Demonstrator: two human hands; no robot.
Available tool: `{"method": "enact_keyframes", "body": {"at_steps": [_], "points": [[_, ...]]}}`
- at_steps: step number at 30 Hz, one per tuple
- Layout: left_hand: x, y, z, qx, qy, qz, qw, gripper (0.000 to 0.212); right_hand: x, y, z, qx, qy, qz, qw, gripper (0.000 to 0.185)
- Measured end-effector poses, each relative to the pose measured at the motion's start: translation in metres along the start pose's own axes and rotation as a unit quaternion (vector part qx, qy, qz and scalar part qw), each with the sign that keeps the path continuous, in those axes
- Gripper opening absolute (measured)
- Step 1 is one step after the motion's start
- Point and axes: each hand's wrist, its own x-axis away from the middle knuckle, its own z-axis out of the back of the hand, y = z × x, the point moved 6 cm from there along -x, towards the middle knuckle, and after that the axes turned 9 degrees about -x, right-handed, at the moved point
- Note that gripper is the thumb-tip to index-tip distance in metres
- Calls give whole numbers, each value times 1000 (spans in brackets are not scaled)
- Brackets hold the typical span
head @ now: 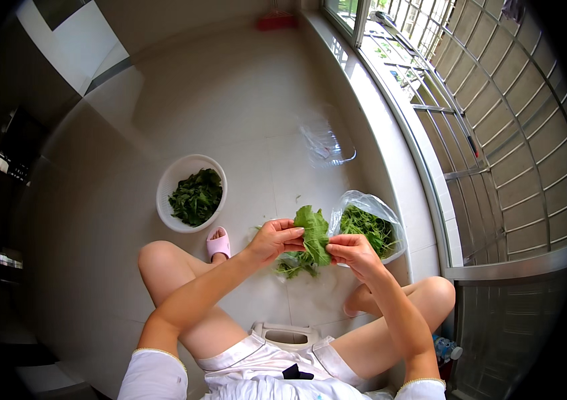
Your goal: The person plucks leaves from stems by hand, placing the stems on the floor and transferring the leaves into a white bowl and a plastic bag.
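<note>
A broad green leaf (314, 232) is stretched between my two hands at the middle of the view. My left hand (278, 240) pinches its left edge between thumb and fingers. On the leaf's lower right edge, my right hand (356, 252) has a similar pinch. Below the hands, green stems and scraps (296, 267) lie on thin clear plastic on the floor, partly hidden by my left hand. Just right of the leaf stands a clear plastic bag (388, 212) full of thin leafy green stems (366, 225). A white plastic colander (164, 197) at left holds dark green leaves (197, 197).
A clear plastic container (326, 145) lies on the tiled floor (203, 115) beyond the bag. The window ledge (388, 130) and metal window bars (503, 135) run along the right. Between my knees is a plastic stool (286, 336). A plastic bottle (447, 349) stands lower right.
</note>
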Motion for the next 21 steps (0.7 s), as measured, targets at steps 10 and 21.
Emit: {"method": "enact_keyframes", "body": {"at_steps": [10, 21], "points": [[2, -1, 9, -78, 65, -4, 995, 13, 8, -38, -3, 332, 182, 342, 860, 13], [-2, -14, -3, -227, 41, -65, 971, 17, -12, -19, -33, 313, 102, 257, 909, 9]]}}
